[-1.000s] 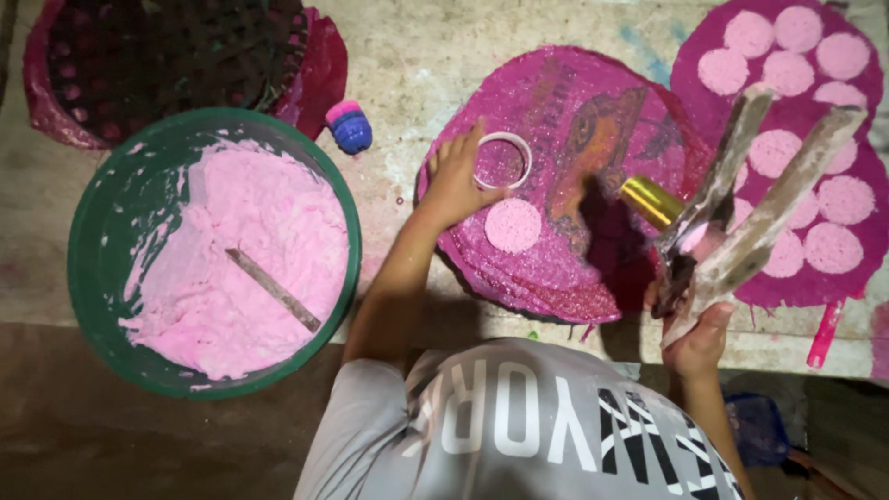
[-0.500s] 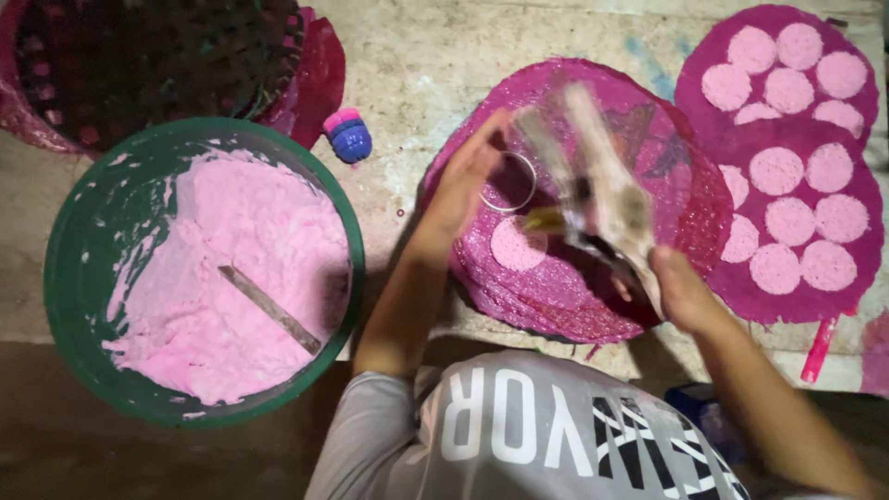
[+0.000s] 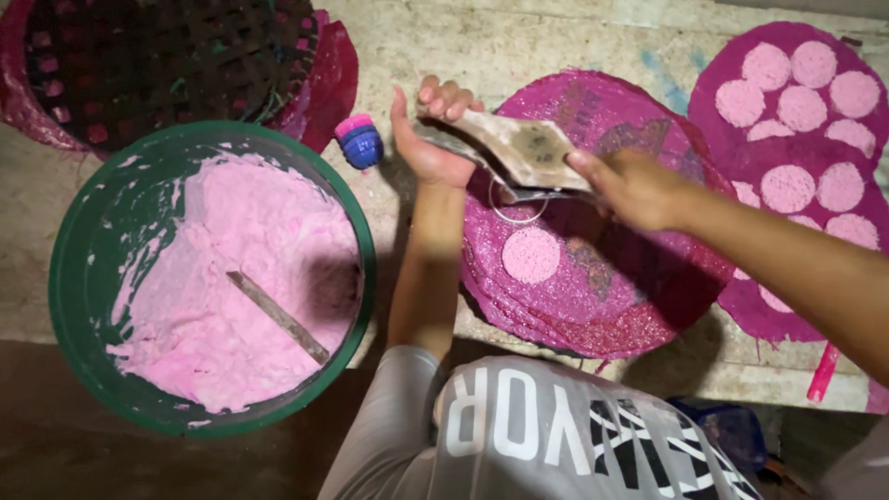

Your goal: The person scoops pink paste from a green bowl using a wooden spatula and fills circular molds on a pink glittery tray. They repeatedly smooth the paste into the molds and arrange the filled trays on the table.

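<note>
Pink-smeared flat scraper (image 3: 528,148) is gripped by both hands, left hand (image 3: 431,130) and right hand (image 3: 634,185) curled closed.

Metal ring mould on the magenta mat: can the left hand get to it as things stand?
Probably not freely: the left hand and right hand both grip the flat paste-smeared scraper, which lies right over the thin metal ring mould.

Bare concrete floor (image 3: 574,42) at upper centre leaves open passage; a green tub (image 3: 69,278) fills the left, a small blue-and-pink top (image 3: 359,141) beside it, and magenta mats (image 3: 648,306) crowd the right.
</note>
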